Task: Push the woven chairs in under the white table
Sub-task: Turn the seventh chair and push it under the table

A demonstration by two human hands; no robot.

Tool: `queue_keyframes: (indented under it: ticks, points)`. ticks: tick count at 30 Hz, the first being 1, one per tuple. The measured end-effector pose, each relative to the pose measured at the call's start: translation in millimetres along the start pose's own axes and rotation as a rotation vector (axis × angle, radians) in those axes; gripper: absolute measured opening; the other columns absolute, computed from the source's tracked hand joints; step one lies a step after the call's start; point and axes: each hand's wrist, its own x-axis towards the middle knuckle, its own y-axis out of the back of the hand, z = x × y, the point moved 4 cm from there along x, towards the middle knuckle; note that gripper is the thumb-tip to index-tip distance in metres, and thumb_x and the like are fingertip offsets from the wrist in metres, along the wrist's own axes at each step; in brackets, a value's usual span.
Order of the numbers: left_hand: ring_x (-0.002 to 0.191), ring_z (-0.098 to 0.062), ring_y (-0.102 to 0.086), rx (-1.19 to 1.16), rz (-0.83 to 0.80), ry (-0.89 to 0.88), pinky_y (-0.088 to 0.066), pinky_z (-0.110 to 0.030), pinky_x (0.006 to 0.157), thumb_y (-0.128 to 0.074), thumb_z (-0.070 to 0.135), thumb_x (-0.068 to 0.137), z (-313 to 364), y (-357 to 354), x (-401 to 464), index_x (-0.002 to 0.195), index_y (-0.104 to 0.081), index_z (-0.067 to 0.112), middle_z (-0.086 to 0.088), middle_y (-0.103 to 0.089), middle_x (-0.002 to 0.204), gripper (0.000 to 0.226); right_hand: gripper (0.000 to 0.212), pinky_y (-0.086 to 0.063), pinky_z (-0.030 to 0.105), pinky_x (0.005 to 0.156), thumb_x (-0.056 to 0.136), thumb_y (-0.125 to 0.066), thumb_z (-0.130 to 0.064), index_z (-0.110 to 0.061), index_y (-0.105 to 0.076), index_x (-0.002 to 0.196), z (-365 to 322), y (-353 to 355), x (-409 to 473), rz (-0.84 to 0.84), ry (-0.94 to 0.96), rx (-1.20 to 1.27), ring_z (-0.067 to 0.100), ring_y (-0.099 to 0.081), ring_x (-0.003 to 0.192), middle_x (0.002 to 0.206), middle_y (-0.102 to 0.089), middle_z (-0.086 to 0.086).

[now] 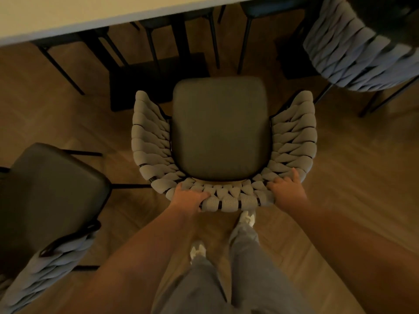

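Note:
A woven chair [221, 132] with a dark seat cushion and a pale braided curved back stands right in front of me, facing the white table [68, 14] at the top. The seat's front edge is a short way off the table's edge. My left hand [188, 197] grips the left part of the chair's back rim. My right hand [286, 189] grips the right part of the same rim. A second woven chair [49, 205] stands at the lower left, away from the table. A third woven chair [353, 48] is at the upper right, close to the table.
Dark chair legs and a black table base [156, 80] show under the table. The floor is brown wood [353, 155]. My legs in grey trousers and white shoes [248, 217] stand just behind the middle chair.

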Motion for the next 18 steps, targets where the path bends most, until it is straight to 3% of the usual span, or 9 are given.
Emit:
queue_keyframes:
  ticks: [12,18]
  points:
    - [0.125,-0.020,-0.050,-0.115,0.085,0.096,-0.015,-0.051,0.114,-0.052,0.033,0.093,-2,109,92,0.137,-0.040,0.042,0.009,-0.054,0.135,0.047,0.030,-0.001,0.056,0.117,0.092,-0.052,-0.019,-0.027,-0.058,0.121,87,78,117,-0.004,0.021,-0.142,0.026,-0.047,0.117,0.125,-0.053,0.001]
    - [0.119,-0.025,-0.052,-0.179,0.043,-0.070,-0.029,-0.050,0.105,-0.053,0.033,0.093,29,134,128,0.135,-0.043,0.035,0.000,-0.057,0.130,0.043,0.042,0.003,0.056,0.116,0.093,-0.052,-0.024,-0.032,-0.049,0.134,142,92,142,-0.054,0.012,-0.237,0.027,-0.038,0.129,0.139,-0.044,0.001]
